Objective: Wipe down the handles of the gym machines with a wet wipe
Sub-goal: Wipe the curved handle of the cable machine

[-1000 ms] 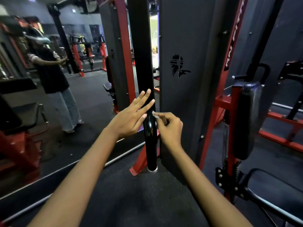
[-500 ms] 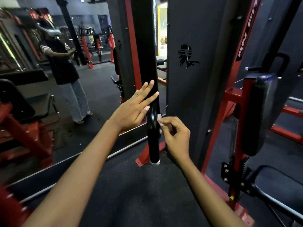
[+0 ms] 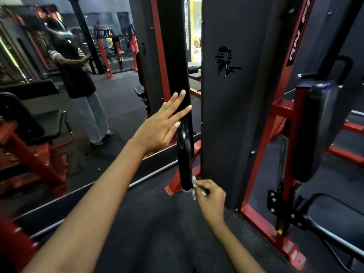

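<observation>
Fingers (image 3: 204, 189) of the right hand (image 3: 211, 200) are pinched on the wipe (image 3: 194, 184) at the bottom end of the upright handle (image 3: 184, 154), whose length runs up from there, while straight left-hand (image 3: 161, 127) fingers are pressed against it higher up.

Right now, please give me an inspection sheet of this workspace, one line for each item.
Surface: dark rubber floor, speckled.
Job's things: black handle hanging upright; white wet wipe against its lower end.
Clutter: nothing seen.
Hands: left hand flat, fingers straight against the handle; right hand pinches the wipe.
Cables: nothing seen.
Surroundings: wall mirror on the left reflecting a person; dark panel; red frame; black pad on the right.
</observation>
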Demonstrator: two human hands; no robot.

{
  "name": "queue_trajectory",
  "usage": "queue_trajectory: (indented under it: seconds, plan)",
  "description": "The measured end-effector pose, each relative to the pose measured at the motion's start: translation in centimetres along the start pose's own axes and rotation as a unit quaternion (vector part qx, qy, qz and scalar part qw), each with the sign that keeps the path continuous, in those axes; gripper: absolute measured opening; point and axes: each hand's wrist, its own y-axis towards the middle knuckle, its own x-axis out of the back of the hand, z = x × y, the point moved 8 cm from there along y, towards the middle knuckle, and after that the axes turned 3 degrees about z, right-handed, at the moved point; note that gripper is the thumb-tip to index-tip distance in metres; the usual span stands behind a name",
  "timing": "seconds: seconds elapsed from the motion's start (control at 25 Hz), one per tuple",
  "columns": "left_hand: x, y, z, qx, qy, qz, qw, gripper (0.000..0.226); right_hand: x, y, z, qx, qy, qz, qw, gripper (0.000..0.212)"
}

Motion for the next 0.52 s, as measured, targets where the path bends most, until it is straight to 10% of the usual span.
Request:
queue_trajectory:
  seconds: [0.52]
  plan:
    - [0.1, 0.0, -0.1, -0.001, 0.004, -0.002, 1.000, 0.051, 2.3, 4.0, 12.4, 0.074, 0.064, -0.096, 0.991, 0.013]
